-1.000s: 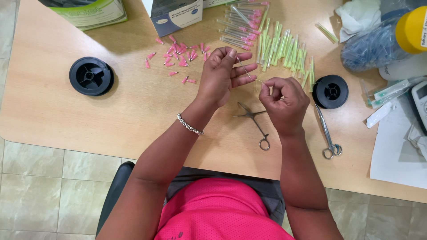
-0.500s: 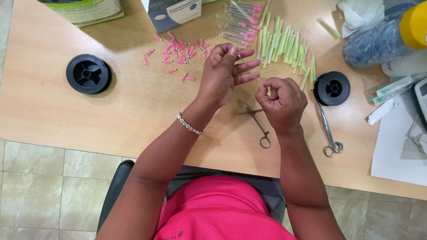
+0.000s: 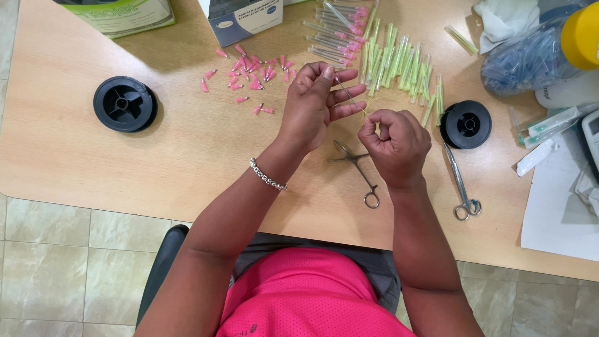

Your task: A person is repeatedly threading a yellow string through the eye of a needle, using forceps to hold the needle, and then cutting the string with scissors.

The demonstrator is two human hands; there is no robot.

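My left hand (image 3: 317, 103) pinches a thin metal needle (image 3: 347, 95) between thumb and forefinger over the wooden table (image 3: 75, 162). The needle slants down to my right hand (image 3: 394, 145), which is closed in a fist and pinches its lower end. A fine thread seems to run between the two hands, too thin to be sure. Small metal forceps (image 3: 357, 170) lie on the table just under the hands. Pink needle hubs (image 3: 249, 70) are scattered beyond my left hand. Green-capped needles (image 3: 399, 65) lie in a heap beyond my right hand.
Two black spools sit on the table, one at left (image 3: 125, 103), one at right (image 3: 466, 124). A second pair of forceps (image 3: 462, 184) lies right of my right hand. Boxes (image 3: 243, 17) stand at the far edge; a plastic bag (image 3: 530, 59) and white paper (image 3: 558, 206) at right.
My hands have drawn slightly apart, so the needle now shows between them. My right hand has shifted a little to the right and toward me.
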